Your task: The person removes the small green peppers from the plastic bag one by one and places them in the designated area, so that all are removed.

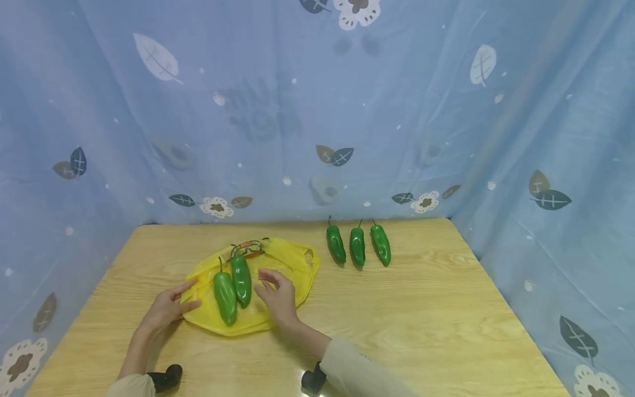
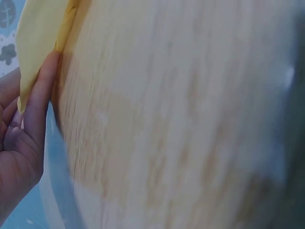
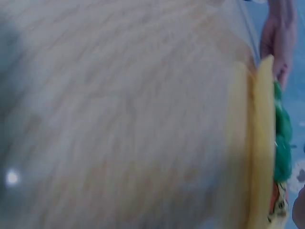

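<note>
A yellow plastic bag (image 1: 255, 322) lies spread on the table, two green peppers (image 1: 225, 298) side by side on it, stems pointing away. At the bag's left side my left hand (image 1: 166, 309) pinches its edge; in the left wrist view the yellow edge (image 2: 40, 52) runs between thumb and fingers. My right hand (image 1: 279, 298) hovers over the bag, just right of the nearer-to-centre pepper (image 1: 241, 280), fingers loosely bent and nothing between them. In the right wrist view the bag (image 3: 262, 143) and a green pepper (image 3: 282, 157) show at the right edge.
Three more green peppers (image 1: 357, 247) lie in a row near the table's back edge, right of the bag. A printed orange and black patch (image 1: 249, 249) shows at the bag's far side. Blue patterned curtains (image 1: 278, 121) surround the wooden table (image 1: 421, 325) at the back and sides.
</note>
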Motion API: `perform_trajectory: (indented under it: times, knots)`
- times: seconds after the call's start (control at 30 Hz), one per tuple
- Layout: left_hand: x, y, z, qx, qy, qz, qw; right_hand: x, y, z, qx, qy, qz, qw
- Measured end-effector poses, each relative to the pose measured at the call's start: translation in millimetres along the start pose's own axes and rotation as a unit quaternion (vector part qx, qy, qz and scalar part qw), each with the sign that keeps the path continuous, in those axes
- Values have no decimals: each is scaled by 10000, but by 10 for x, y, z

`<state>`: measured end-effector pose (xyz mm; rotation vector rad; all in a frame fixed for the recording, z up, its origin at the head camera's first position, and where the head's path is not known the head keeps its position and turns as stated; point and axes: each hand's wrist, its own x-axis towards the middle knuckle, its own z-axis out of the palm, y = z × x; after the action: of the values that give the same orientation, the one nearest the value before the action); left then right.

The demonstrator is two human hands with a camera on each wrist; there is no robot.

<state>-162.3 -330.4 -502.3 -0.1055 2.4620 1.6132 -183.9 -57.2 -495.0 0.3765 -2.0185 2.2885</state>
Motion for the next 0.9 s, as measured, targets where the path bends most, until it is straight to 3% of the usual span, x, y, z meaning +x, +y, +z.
perform_trajectory:
  times: [0.27,0.47,0.7,0.9]
  knots:
    - [6,31,-77,512,19,-140,9986,18,188,400,-697,-107,-34,9975]
    - [-10,19,-51,380,45,-238,9990,24,245,559,-1614,161,-261,9864]
    - [-8,5,-22,155,4,-279,9995,42,208,578,-2301,67,-22,9731]
    - [29,6,-11,139,3,-215,9997,89,206,489,-2732,-92,-112,9618]
